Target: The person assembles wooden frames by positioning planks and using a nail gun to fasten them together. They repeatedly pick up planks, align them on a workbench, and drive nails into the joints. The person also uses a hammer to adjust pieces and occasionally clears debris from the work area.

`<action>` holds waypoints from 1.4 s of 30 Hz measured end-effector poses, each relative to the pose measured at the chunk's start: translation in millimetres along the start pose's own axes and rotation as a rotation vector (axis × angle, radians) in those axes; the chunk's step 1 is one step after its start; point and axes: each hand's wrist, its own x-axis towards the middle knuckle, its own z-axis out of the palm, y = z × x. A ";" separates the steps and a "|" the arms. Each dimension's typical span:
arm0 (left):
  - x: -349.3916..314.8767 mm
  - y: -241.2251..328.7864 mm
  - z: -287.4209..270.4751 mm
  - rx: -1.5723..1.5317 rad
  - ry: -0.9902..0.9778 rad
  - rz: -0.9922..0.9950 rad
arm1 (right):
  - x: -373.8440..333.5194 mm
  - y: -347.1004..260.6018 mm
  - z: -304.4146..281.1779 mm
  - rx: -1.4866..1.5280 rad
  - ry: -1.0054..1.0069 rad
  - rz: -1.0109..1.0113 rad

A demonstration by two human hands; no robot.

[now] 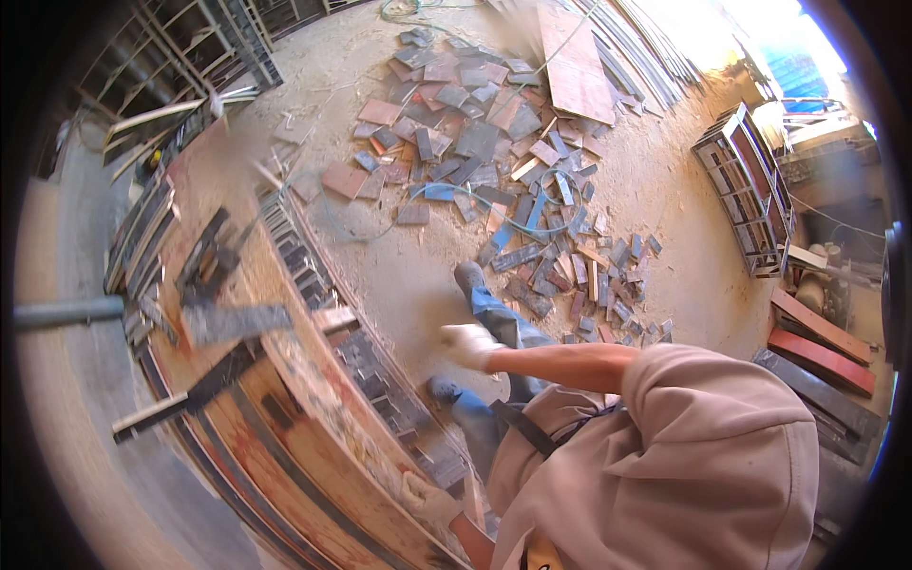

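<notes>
My left hand (429,501), in a white work glove, lies against the near end of a stack of long wooden panels (328,465). Its fingers look curled; whatever they may hold is hidden. My right hand (468,348), gloved too, hangs over the floor between the stack and the heap of offcuts, above my feet. Motion smears its fingers, so their closing does not show. Beside the stack's edge runs a row of dark block pieces (366,366). A short grey board (236,323) and a dark strip of wood (190,399) lie across the panels farther along.
A heap of wood offcuts (475,138) covers much of the sawdust-strewn floor, with a thin green hose (380,235) across it. A large plywood sheet (575,66) lies behind. A metal rack (746,190) stands at the right, near red boards (822,361). A grey pipe (71,312) juts in at left.
</notes>
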 end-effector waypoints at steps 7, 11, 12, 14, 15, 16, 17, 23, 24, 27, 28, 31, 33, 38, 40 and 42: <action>79.8 151.5 184.5 -0.083 -0.394 0.040 | 117.9 174.2 -180.8 -0.222 0.152 0.368; 106.8 229.1 287.3 -0.107 -0.569 0.021 | 243.3 201.2 -229.0 -0.219 0.280 0.387; 115.1 243.4 314.7 -0.049 -0.644 0.061 | 279.2 225.4 -229.6 -0.190 0.250 0.395; 136.4 241.9 377.1 -0.016 -0.742 0.099 | 358.4 211.6 -234.6 -0.192 0.227 0.383; 146.0 239.2 409.5 -0.039 -0.793 0.112 | 400.4 217.0 -232.1 -0.166 0.186 0.451; 159.1 236.0 437.8 0.044 -0.843 0.195 | 444.5 216.5 -228.4 -0.138 0.166 0.453; 174.7 238.0 460.5 0.116 -0.893 0.287 | 486.9 216.6 -222.1 -0.112 0.158 0.450; 258.2 308.0 524.0 0.404 -0.958 0.478 | 737.8 287.7 -169.6 -0.250 0.367 0.315; 266.4 305.7 522.6 0.397 -0.942 0.377 | 775.4 289.3 -166.5 -0.254 0.390 0.372; 294.0 343.5 539.4 0.482 -0.950 0.455 | 862.2 326.3 -133.0 -0.414 0.629 0.438; 297.8 353.9 547.7 0.523 -0.945 0.532 | 873.5 332.3 -129.2 -0.441 0.571 0.421; 298.5 363.4 567.4 0.505 -0.854 0.581 | 864.3 367.8 -139.1 -0.476 0.478 0.345; 306.8 367.9 559.7 0.491 -0.919 0.443 | 831.4 361.8 -142.1 -0.453 0.180 0.321; 310.4 381.0 568.1 0.511 -0.961 0.371 | 730.4 495.4 -172.5 -0.884 0.200 -0.135; 309.2 377.8 571.6 0.511 -0.933 0.447 | 730.2 519.1 -179.7 -1.194 0.350 -0.260; 307.6 372.3 560.2 0.511 -0.967 0.426 | 746.9 501.3 -168.1 -1.436 0.195 -0.143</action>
